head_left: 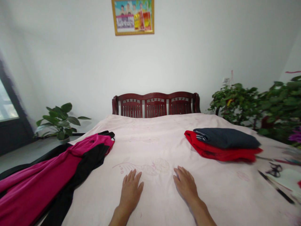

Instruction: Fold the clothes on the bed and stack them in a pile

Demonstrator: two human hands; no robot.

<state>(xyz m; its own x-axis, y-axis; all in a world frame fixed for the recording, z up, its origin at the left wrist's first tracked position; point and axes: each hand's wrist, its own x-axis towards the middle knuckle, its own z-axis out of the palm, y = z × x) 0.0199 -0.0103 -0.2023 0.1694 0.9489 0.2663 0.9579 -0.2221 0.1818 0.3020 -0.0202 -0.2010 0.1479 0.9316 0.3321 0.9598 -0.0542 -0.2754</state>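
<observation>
My left hand [132,190] is palm down at the pale pink cloth [155,141], its fingers stretched out and holding nothing. To its right, my right hand [185,184] has the same flat pose, fingers extended, also holding nothing. Left of my left hand lies a magenta and black jacket [66,169], spread lengthwise and running out of view at the lower left. Beyond my right hand sits a folded pile: a dark blue garment [231,137] on top of a red garment [221,153].
At the right edge are a black pen-like stick [276,187], dark-framed glasses [274,169] and a white sheet [285,179]. A dark red wooden bench back [155,105] stands behind the cloth. Potted plants stand left [60,121] and right [237,105]. A framed picture [133,17] hangs above.
</observation>
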